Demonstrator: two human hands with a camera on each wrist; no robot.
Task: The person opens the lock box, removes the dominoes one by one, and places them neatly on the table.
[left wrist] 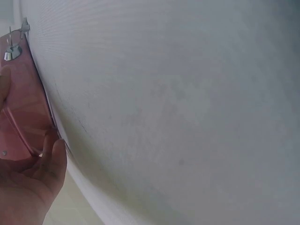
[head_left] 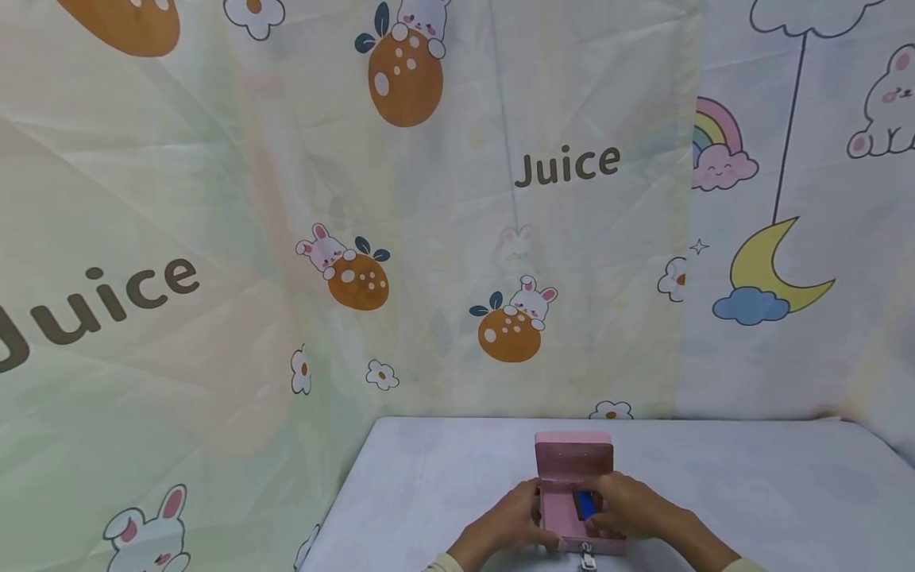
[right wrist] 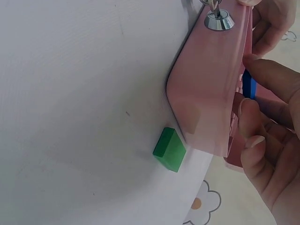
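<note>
A pink metal box (head_left: 557,516) stands on the table with its lid (head_left: 574,458) raised at the back. My left hand (head_left: 511,518) holds the box by its left side, thumb at the front corner and fingers farther back. Inside the box, toward its right side, my right hand (head_left: 632,504) pinches a blue block (head_left: 584,506) between thumb and fingers. The right wrist view shows only a sliver of that block, the rest covered by the fingers. A silver lock (right wrist: 219,21) with a key in it sits on the box's front wall.
A green block (right wrist: 170,150) lies on the white table (head_left: 443,469) close by the box's right side, hidden in the head view. Behind the table hangs a printed cloth (head_left: 443,342) with rabbits and fruit; more cloth hangs at the left and right.
</note>
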